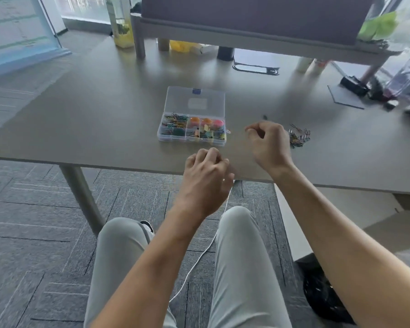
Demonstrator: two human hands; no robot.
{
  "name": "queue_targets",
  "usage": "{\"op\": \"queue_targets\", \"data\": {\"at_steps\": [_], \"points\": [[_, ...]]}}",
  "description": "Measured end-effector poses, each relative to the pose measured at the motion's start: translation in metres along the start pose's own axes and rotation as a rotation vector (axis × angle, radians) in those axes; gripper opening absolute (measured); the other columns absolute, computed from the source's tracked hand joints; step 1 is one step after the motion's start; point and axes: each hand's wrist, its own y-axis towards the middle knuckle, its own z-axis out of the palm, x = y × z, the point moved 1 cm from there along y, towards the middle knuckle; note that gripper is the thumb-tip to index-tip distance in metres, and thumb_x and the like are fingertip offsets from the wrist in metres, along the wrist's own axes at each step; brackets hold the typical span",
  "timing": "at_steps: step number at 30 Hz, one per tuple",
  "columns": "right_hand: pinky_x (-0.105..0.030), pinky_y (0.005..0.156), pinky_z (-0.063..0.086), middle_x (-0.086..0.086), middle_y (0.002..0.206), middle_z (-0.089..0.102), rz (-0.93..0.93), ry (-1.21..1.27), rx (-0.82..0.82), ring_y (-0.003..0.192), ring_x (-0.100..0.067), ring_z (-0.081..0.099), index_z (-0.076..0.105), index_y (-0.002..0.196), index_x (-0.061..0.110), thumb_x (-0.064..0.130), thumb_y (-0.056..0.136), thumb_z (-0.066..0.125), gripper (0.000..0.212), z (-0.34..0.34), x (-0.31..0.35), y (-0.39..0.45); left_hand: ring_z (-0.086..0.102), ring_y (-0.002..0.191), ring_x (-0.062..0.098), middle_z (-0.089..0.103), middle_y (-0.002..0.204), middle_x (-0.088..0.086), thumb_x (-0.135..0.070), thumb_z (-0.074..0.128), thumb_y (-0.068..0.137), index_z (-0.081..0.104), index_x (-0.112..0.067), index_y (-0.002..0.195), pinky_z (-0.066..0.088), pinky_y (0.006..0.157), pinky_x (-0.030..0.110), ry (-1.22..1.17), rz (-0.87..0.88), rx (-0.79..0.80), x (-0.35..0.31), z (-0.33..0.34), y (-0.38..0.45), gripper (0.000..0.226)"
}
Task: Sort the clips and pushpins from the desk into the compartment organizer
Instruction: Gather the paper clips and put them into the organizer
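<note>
Two hands hover over my grey desk (104, 119), an open organizer (191, 129) at frame centre.
I see my left hand (205, 176) curled loosely at the near edge, holding nothing visible; my right hand (269, 143), right of the organizer, pinches its fingertips, though I cannot tell on what. Loose clips (298, 136) lie further right.

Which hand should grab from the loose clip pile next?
Right, probably. The right hand hovers just beside the clip pile, between it and the organizer. The left hand sits at the desk's near edge, farther from the pile.
</note>
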Motion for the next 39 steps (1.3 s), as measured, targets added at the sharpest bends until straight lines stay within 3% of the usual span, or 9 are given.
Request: {"op": "queue_targets", "data": {"at_steps": [4, 9, 14, 17, 24, 28, 32, 35, 39], "points": [[-0.034, 0.098, 0.047, -0.01, 0.12, 0.068, 0.104, -0.103, -0.055, 0.113, -0.031, 0.063, 0.075, 0.121, 0.016, 0.021, 0.098, 0.059, 0.028, -0.038, -0.055, 0.003, 0.041, 0.127, 0.025, 0.047, 0.13, 0.004, -0.045, 0.04, 0.102, 0.058, -0.014, 0.133, 0.028, 0.115, 0.045, 0.01, 0.028, 0.102, -0.046, 0.021, 0.028, 0.048], [-0.041, 0.116, 0.033, -0.015, 0.151, 0.048, 0.244, -0.211, 0.028, 0.139, -0.036, 0.043, 0.048, 0.149, 0.009, 0.029, 0.104, 0.052, 0.05, -0.07, -0.114, 0.016, 0.032, 0.138, 0.029, 0.038, 0.142, 0.009, -0.04, 0.029, 0.105, 0.047, -0.016, 0.144, 0.017, 0.121, 0.055, 0.059, -0.042, 0.195, -0.088, 0.052, 0.079, 0.049], [-0.04, 0.13, 0.008, -0.008, 0.171, 0.022, 0.273, -0.276, 0.214, 0.159, -0.022, 0.016, 0.02, 0.165, 0.015, 0.047, 0.109, 0.033, 0.065, -0.068, -0.142, 0.049, 0.04, 0.128, 0.031, 0.044, 0.133, 0.009, -0.024, 0.037, 0.103, 0.052, -0.015, 0.138, 0.032, 0.111, 0.053, 0.088, -0.078, 0.14, -0.094, 0.071, 0.126, 0.04], [-0.034, 0.129, 0.004, -0.003, 0.173, 0.016, 0.175, -0.298, 0.301, 0.16, -0.015, 0.01, 0.015, 0.166, 0.017, 0.048, 0.109, 0.03, 0.066, -0.053, -0.137, 0.074, 0.048, 0.117, 0.032, 0.056, 0.121, 0.009, -0.013, 0.041, 0.101, 0.059, -0.012, 0.133, 0.042, 0.097, 0.047, -0.006, -0.107, 0.025, -0.09, 0.073, 0.14, 0.036], [-0.037, 0.129, 0.009, 0.006, 0.168, 0.032, -0.118, -0.188, 0.508, 0.157, -0.01, 0.02, 0.041, 0.159, 0.025, 0.027, 0.108, 0.041, 0.051, -0.019, -0.122, 0.126, 0.06, 0.112, 0.032, 0.066, 0.122, 0.012, -0.007, 0.041, 0.1, 0.064, -0.007, 0.129, 0.048, 0.095, 0.043, -0.268, -0.219, -0.217, -0.072, 0.064, 0.151, 0.037], [-0.028, 0.125, 0.023, 0.003, 0.159, 0.048, -0.229, -0.069, 0.587, 0.149, -0.013, 0.039, 0.06, 0.145, 0.017, 0.008, 0.102, 0.044, 0.047, -0.023, -0.121, 0.125, 0.06, 0.114, 0.031, 0.067, 0.123, 0.013, -0.007, 0.041, 0.102, 0.064, -0.006, 0.13, 0.047, 0.097, 0.042, -0.33, -0.28, -0.238, -0.073, 0.061, 0.158, 0.037], [-0.017, 0.11, 0.034, -0.002, 0.144, 0.06, -0.291, -0.032, 0.544, 0.131, -0.017, 0.056, 0.07, 0.132, 0.009, 0.015, 0.094, 0.041, 0.048, -0.04, -0.122, 0.099, 0.06, 0.113, 0.032, 0.066, 0.123, 0.015, -0.008, 0.04, 0.103, 0.064, -0.005, 0.129, 0.047, 0.096, 0.041, -0.321, -0.314, -0.2, -0.071, 0.064, 0.166, 0.035], [-0.015, 0.109, 0.034, -0.003, 0.139, 0.063, -0.364, -0.003, 0.471, 0.128, -0.016, 0.058, 0.07, 0.13, 0.008, 0.013, 0.094, 0.047, 0.043, -0.053, -0.126, 0.077, 0.057, 0.118, 0.032, 0.062, 0.128, 0.015, -0.011, 0.039, 0.104, 0.063, -0.003, 0.129, 0.045, 0.101, 0.04, -0.35, -0.312, -0.133, -0.07, 0.073, 0.167, 0.035], [-0.012, 0.106, 0.037, -0.006, 0.132, 0.065, -0.219, 0.179, 0.072, 0.125, -0.012, 0.058, 0.07, 0.126, 0.007, 0.002, 0.097, 0.05, 0.036, -0.068, -0.138, 0.066, 0.041, 0.139, 0.031, 0.049, 0.147, 0.013, -0.032, 0.038, 0.107, 0.053, -0.004, 0.139, 0.03, 0.116, 0.04, -0.176, -0.209, 0.037, -0.077, 0.084, 0.163, 0.045]]}}
